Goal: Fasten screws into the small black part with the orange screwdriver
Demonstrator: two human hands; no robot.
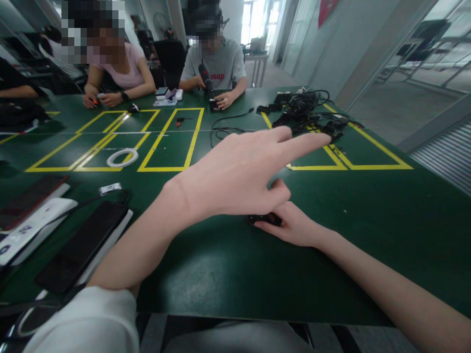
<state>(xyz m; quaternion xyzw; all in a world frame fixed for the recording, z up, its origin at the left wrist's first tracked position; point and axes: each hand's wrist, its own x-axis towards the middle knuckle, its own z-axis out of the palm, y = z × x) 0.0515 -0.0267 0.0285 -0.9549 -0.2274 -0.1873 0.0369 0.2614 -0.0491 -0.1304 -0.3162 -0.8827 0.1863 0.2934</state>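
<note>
My left hand (pixel 235 174) is raised in front of me, above the table. Its index finger points out to the right and its thumb is bent below, apart from that finger. I see nothing in it, though its palm side is turned from view. Behind and below, my right hand (pixel 298 225) grips a small glossy black object (pixel 259 218) near the green table top (pixel 206 274). My left hand hides most of that object, so its kind does not show.
Black cables (pixel 305 110) lie heaped at the back right. A white tape roll (pixel 122 158) lies among yellow-taped rectangles. To the left are a phone (pixel 84 245) and a white power strip (pixel 37 225). Across the table, a person holds a power drill (pixel 206 81); another sits beside.
</note>
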